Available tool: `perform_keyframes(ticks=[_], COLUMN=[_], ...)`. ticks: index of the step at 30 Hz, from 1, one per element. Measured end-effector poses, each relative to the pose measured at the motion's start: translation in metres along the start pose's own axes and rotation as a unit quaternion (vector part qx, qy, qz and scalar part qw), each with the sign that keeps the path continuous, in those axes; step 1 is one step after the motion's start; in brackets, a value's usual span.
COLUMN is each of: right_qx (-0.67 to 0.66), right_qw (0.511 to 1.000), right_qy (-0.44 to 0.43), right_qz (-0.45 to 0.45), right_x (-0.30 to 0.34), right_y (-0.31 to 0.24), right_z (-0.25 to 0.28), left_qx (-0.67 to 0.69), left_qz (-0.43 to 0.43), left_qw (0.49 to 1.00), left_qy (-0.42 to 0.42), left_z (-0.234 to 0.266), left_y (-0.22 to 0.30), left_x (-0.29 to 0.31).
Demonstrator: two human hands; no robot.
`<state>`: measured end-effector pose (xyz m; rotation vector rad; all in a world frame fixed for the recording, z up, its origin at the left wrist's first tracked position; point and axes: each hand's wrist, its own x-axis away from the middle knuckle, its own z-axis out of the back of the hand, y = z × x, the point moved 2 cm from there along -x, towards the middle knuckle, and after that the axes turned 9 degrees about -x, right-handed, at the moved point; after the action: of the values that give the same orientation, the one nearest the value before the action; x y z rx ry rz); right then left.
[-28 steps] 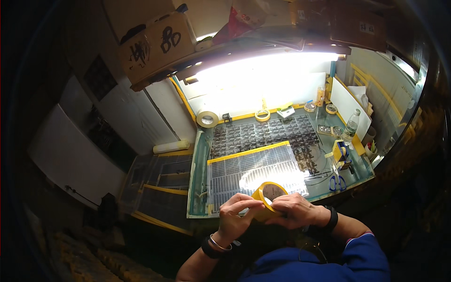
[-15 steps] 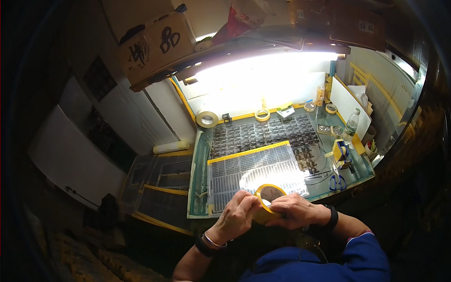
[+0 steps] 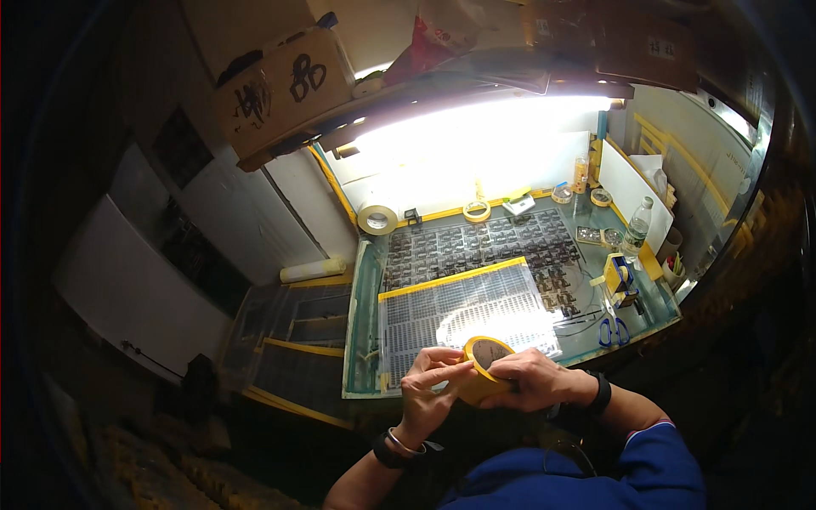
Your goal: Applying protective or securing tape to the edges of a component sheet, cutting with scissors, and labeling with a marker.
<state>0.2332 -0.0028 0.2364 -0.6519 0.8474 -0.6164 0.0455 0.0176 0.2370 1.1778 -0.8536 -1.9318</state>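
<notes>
A wide roll of yellow tape (image 3: 482, 390) is held up above the table's near edge, its brown cardboard core showing. My right hand (image 3: 533, 380) is closed round the roll's right side, the thumb at the core's rim. At the left side, my left hand (image 3: 427, 393) has its fingertips on the tape's edge, with the index and middle fingers fairly straight and the thumb lower. Whether a loose tape end lies between those fingertips is too small to see. Just beyond the roll lies a patterned film sheet (image 3: 450, 297) with a yellow-taped top edge, glare across its near part.
A larger dark-patterned sheet (image 3: 476, 242) lies under the film on the glass table (image 3: 359, 340). To the right are blue-handled scissors (image 3: 614, 332), a blue tape dispenser (image 3: 620, 276) and a clear bottle (image 3: 637, 225). Behind stands a white tape roll (image 3: 376, 218). Dark yellow-edged screens (image 3: 297, 374) rest left.
My left hand's fingers have uncurled from a tight fist-like pinch and now reach along the roll's edge. My right hand keeps its hold, and the roll has barely moved.
</notes>
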Motion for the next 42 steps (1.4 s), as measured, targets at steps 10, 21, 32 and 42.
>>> perform_keyframes(ticks=[10,21,32,42], right_qx=[0.122,-0.124,-0.391,0.190], right_qw=[0.985,0.969,0.863,0.960], right_qy=[0.112,0.157,-0.013,-0.115], right_qz=[0.039,-0.147,-0.320,-0.170], right_x=[-0.016,-0.005,0.033,0.081], right_y=[0.006,0.023,0.095,0.124], right_z=[-0.001,-0.005,-0.048,0.032], left_qx=[-0.004,0.221,0.202,0.147], left_qz=[0.054,0.215,0.388,0.456], left_qw=[0.999,0.951,0.895,0.854], left_qy=[0.006,-0.026,0.089,0.204], left_z=[-0.006,-0.014,-0.027,0.033], left_y=[-0.002,-0.021,-0.128,-0.224], left_x=[0.000,0.009,0.052,0.111])
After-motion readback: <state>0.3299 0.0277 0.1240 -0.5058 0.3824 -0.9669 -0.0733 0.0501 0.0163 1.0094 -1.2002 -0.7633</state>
